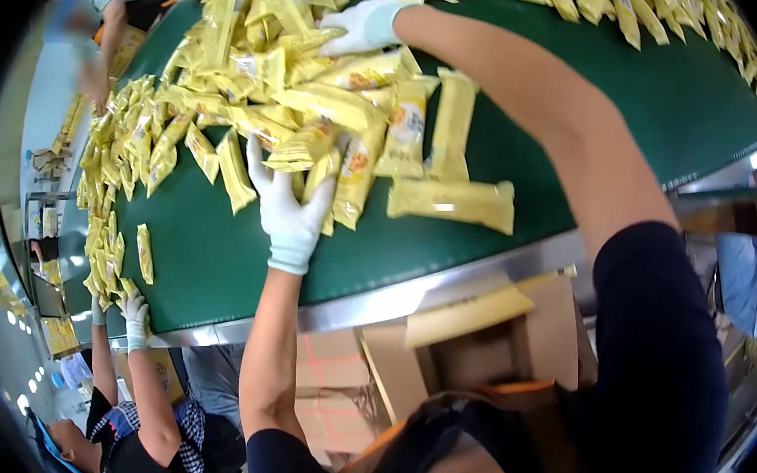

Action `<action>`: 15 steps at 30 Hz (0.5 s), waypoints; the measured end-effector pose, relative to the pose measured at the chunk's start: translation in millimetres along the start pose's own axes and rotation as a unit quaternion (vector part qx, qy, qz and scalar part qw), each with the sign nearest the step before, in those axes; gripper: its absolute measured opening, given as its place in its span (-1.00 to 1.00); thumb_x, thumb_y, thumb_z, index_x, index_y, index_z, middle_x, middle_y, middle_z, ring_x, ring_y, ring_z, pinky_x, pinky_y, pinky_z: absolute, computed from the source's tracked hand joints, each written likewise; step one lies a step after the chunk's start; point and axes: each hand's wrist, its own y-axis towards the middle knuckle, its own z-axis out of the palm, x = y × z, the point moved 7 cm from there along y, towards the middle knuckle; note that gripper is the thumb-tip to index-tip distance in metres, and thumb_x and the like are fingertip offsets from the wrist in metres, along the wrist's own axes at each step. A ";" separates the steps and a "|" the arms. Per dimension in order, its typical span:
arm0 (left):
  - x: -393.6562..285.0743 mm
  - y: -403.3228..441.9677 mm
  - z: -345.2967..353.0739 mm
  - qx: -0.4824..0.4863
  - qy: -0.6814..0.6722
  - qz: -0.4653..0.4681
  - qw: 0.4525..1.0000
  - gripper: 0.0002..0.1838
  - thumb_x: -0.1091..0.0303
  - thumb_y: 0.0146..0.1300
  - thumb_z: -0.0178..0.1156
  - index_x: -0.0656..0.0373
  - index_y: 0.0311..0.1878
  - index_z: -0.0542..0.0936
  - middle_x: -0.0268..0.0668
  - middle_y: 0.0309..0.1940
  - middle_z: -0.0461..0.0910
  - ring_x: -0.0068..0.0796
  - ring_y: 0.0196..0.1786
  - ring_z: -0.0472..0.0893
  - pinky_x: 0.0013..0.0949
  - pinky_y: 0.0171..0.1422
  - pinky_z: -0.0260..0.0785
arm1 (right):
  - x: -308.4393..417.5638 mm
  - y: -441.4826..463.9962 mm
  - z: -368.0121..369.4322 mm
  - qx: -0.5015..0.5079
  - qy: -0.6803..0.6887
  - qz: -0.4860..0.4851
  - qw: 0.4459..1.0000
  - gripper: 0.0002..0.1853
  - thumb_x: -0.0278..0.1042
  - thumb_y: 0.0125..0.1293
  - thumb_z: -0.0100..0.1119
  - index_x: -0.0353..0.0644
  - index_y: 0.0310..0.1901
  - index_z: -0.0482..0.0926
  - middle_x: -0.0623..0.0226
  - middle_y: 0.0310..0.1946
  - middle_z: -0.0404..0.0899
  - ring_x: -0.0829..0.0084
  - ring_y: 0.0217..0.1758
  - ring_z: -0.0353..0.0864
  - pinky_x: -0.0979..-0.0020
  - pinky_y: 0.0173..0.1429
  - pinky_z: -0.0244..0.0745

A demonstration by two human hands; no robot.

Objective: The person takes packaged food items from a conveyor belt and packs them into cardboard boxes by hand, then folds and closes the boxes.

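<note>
Many yellow plastic-wrapped snack packets (322, 106) are heaped on a green conveyor belt (531, 106). My left hand (289, 216), in a white glove, is at the near side of the heap, thumb and fingers around a tilted yellow packet (304, 148) that hides some fingertips. My right hand (359, 27), also gloved, reaches across to the far side of the heap. Its fingers are stretched out over packets, partly hidden among them. Several packets lie to the right of my left hand, among them an upright one (452, 127) and a crosswise one (452, 203).
A metal edge (383, 297) runs along the belt's near side, with open cardboard boxes (485, 356) below. More packets (636, 12) line the far right. At lower left a co-worker's gloved hands (134, 313) touch packets; another person (126, 3) stands across the belt.
</note>
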 end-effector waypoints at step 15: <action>-109.8 -50.1 -31.6 0.013 0.096 0.092 0.991 -0.73 0.57 0.15 0.23 0.09 -0.08 0.65 -0.16 -0.10 0.63 -0.06 -0.10 0.62 -0.19 -0.02 0.50 | 76.5 -273.2 -0.4 -0.125 -0.050 -0.127 0.983 -0.63 0.04 0.15 0.29 -0.07 -0.18 0.61 0.29 -0.27 0.56 0.25 -0.10 0.59 0.22 -0.07 0.47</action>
